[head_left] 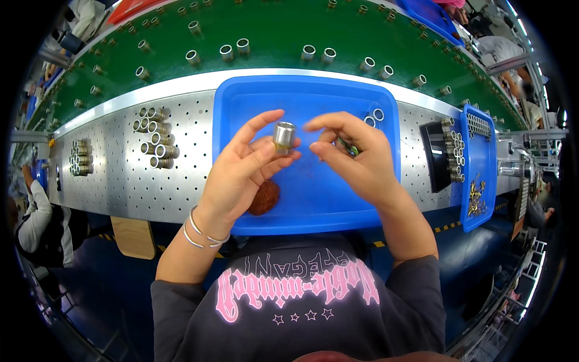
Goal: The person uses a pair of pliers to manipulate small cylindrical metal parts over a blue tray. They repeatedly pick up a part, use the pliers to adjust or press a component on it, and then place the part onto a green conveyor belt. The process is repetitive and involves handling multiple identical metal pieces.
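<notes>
My left hand (pixel 241 158) is closed round a short silver metal sleeve (pixel 284 134), held upright above a blue tray (pixel 306 222). A yellowish band shows at the sleeve's lower end. Just to the right, my right hand (pixel 362 154) is apart from the sleeve, its forefinger and thumb curled toward it. The forefinger tip is blurred. Within its curled fingers sits a small green and dark object (pixel 346 146), mostly hidden, whose kind I cannot make out. A reddish-brown round scouring pad (pixel 265 198) lies in the tray beside my left wrist.
Several metal sleeves (pixel 158 137) lie grouped on the perforated metal table (pixel 193 175) to the left. Across the far side runs a green conveyor belt (pixel 271 27) carrying many sleeves. At right are a black holder (pixel 435 157) and a smaller blue tray (pixel 467 208) with brass-coloured pieces.
</notes>
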Tool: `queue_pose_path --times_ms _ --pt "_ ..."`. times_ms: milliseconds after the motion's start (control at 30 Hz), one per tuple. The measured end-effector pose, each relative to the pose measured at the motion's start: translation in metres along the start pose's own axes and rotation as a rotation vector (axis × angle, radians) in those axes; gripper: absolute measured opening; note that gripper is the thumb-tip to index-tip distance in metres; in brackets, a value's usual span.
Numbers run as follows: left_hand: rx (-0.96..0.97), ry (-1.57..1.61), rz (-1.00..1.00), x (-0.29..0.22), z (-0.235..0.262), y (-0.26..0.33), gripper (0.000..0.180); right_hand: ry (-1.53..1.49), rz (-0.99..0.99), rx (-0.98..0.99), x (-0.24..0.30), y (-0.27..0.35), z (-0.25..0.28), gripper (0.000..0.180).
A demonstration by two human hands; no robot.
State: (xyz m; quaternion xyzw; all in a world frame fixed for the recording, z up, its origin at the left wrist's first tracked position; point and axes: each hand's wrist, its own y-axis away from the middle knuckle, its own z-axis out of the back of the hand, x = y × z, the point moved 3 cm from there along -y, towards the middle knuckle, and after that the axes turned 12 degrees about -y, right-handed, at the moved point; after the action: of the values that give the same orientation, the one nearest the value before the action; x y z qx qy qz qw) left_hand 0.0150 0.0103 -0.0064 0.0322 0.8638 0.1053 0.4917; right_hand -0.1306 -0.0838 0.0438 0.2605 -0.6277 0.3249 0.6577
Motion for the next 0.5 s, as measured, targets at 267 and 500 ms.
queue_pose_path --times_ms 267,500 --pt "0.056 -0.393 -0.088 -0.001 -0.008 -0.001 0.044 0.201 -0.027 0.075 -0.012 0.003 0.008 0.011" --pt "-0.038 -0.648 -0.109 -0.022 0.016 -0.006 0.032 0.492 -0.101 -0.117 -0.012 0.033 0.077 0.009"
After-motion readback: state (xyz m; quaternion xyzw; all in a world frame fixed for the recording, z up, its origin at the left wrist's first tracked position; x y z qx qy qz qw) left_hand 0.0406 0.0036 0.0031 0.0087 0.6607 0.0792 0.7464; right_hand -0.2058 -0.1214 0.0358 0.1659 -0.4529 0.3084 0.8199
